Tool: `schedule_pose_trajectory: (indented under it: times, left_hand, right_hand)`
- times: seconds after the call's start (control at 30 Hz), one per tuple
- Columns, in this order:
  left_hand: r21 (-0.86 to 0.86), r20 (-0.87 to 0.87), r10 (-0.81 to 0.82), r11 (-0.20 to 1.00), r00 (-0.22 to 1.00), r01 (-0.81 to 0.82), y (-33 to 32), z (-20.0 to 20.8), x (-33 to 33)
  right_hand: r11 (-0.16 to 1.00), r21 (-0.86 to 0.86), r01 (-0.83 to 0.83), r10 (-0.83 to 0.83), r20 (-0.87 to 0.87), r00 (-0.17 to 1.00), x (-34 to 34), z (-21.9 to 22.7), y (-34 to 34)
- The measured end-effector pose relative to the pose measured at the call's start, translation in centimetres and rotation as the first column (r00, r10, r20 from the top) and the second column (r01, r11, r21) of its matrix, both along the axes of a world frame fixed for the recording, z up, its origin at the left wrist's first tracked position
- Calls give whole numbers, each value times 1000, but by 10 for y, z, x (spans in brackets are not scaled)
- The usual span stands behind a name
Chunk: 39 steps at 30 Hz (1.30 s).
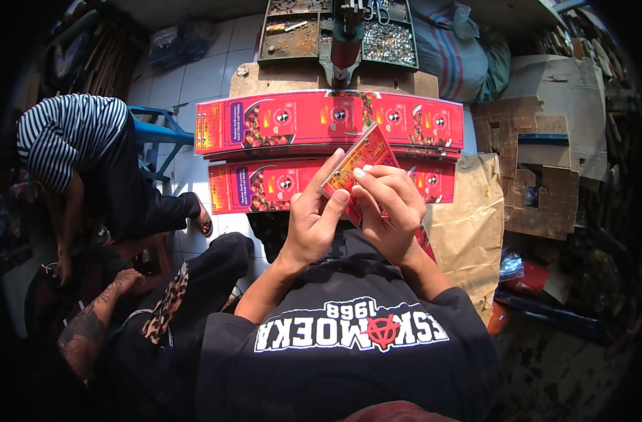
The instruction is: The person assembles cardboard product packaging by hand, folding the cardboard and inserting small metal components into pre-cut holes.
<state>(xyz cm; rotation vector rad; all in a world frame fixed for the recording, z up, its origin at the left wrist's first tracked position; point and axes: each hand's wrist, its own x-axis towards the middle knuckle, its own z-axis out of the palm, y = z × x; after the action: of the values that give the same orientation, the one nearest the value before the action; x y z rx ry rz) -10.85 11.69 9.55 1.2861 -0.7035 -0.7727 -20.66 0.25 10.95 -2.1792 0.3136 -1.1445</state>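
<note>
Just above my lap, both hands grip a red printed strip, held tilted with its upper corner pointing away from me. My left hand pinches the strip's left edge between thumb and fingers. From the right, my right hand has its fingers bent over the strip's face and covers part of it. The strip's lower end shows below my right hand. Beyond my hands lies a far stack of long red printed strips. A nearer red strip stack sits in front of it, partly hidden by my hands.
A press-like column rises behind the stacks. Beside it, a compartment tray holds small metal pieces, with scissors. Brown paper and cardboard lie right. A person in stripes bends at left near a blue stool; a tattooed arm is nearer.
</note>
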Motion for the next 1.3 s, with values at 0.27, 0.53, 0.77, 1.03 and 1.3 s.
schedule_pose_trajectory:
  times: [0.27,0.53,0.77,1.03,1.3]
  left_hand:
    - [-158,-353,-7,986,935,-52,-3,-7,13]
    - [-284,-203,-48,959,978,-12,-7,-18,17]
    - [-385,-246,-75,923,966,-26,-8,-11,22]
    - [-289,-12,121,950,993,-119,-16,-3,27]
    - [-219,251,170,969,953,-116,-13,9,35]
  right_hand:
    - [742,669,-41,171,-130,977,-46,-27,-42]
    - [550,827,-119,332,-86,939,-73,-31,-56]
    - [521,835,-177,329,-5,944,-77,-30,-64]
    - [475,865,-160,355,-23,934,-71,-22,-64]
    - [438,874,-212,376,37,926,-69,-30,-63]
